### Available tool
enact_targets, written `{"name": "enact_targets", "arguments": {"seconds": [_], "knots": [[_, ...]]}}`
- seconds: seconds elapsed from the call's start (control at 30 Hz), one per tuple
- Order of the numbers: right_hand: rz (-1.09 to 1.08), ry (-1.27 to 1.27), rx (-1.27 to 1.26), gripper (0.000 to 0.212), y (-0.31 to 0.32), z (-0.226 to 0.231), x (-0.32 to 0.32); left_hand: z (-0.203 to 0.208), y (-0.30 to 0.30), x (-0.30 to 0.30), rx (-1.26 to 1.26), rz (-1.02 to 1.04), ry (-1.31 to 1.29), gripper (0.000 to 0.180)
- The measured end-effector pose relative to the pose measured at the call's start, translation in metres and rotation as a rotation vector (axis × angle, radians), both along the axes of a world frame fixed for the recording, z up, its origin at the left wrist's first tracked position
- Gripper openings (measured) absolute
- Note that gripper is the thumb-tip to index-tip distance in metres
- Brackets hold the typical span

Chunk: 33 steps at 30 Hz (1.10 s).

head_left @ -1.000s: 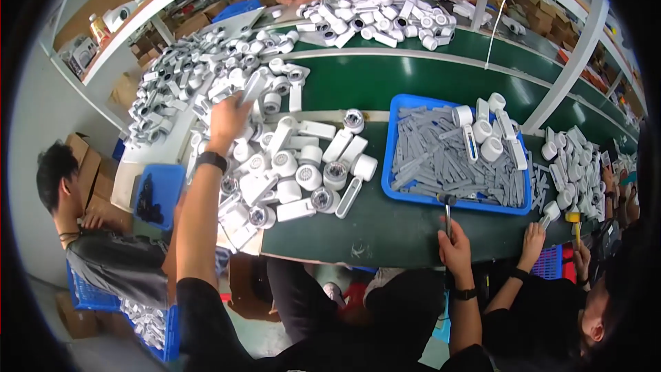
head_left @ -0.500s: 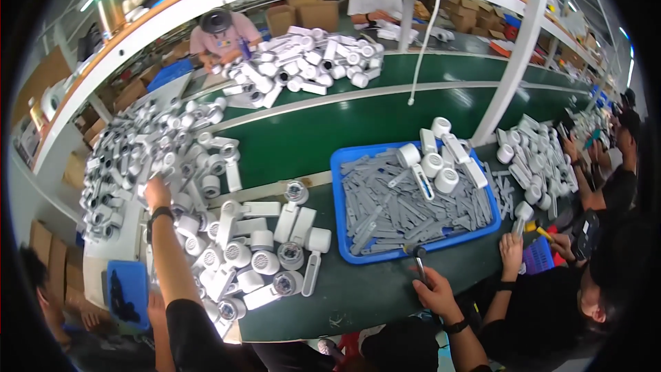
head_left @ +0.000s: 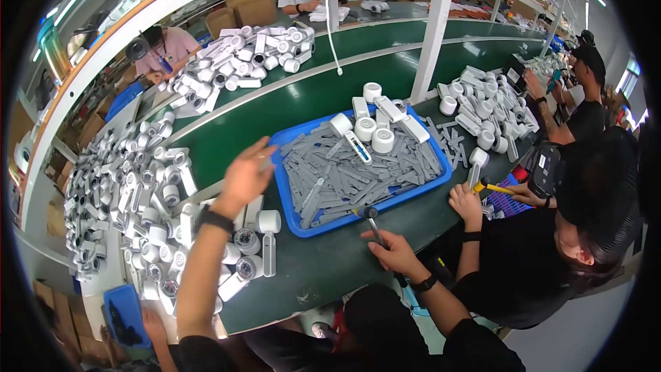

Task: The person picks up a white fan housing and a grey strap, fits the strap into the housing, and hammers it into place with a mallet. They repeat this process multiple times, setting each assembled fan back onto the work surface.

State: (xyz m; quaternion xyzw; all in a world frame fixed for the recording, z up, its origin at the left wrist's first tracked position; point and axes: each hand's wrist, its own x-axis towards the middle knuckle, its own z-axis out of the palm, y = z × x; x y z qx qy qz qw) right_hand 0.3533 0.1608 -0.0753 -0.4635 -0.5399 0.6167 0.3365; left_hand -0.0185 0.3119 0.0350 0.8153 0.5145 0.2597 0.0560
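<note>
My left hand (head_left: pixel 248 171), its fingers apart and nothing visible in it, is held above the table at the near left corner of the blue tray (head_left: pixel 297 229). Inside that tray lies a heap of grey plastic strips (head_left: pixel 330 182), with several white round-headed units with flat handles (head_left: pixel 383 140) on top at the far side. My right hand (head_left: pixel 394 253) is wrapped round the handle of a small hammer (head_left: pixel 368 212). The hammer's head is just off the tray's near edge. Below my left hand and forearm are more white units (head_left: pixel 268 255), partly covered by the arm.
A large pile of white units (head_left: pixel 138 196) spreads along the left, and another (head_left: pixel 485 107) lies at the right. Close by on the right, a co-worker's hand (head_left: pixel 467 205) steadies a white unit beside a yellow-handled hammer (head_left: pixel 492 187). A white post (head_left: pixel 434 34) stands behind the tray.
My left hand has left the pile at the left and come rightward to the tray. My right hand still holds the hammer. The whole view has shifted to the right.
</note>
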Motion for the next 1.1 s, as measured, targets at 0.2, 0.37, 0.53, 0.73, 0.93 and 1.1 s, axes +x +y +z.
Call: {"name": "enact_targets", "arguments": {"seconds": [0.2, 0.37, 0.53, 0.73, 0.93, 1.1], "knots": [[-0.020, -0.073, 0.057, 0.026, -0.009, -0.002, -0.009, -0.048, 0.100, 0.120, -0.017, -0.027, -0.103, 0.072], [-0.079, -0.070, 0.064, 0.027, -0.009, -0.001, -0.013, -0.087, 0.155, 0.132, -0.061, -0.059, -0.065, 0.065], [-0.066, -0.062, 0.065, 0.025, -0.004, 0.005, -0.010, -0.018, 0.095, 0.113, 0.047, 0.086, -0.010, 0.053], [-0.115, 0.180, 0.025, 0.020, 0.002, -0.017, 0.004, 0.039, -0.066, 0.080, 0.029, 0.391, -0.069, 0.056], [-0.121, 0.225, 0.035, 0.019, -0.002, -0.018, -0.006, -0.027, -0.239, 0.095, -0.159, 0.579, -0.024, 0.055], [-0.141, 0.212, 0.065, 0.018, -0.006, -0.020, -0.011, -0.072, -0.263, 0.102, -0.273, 0.639, 0.031, 0.065]]}}
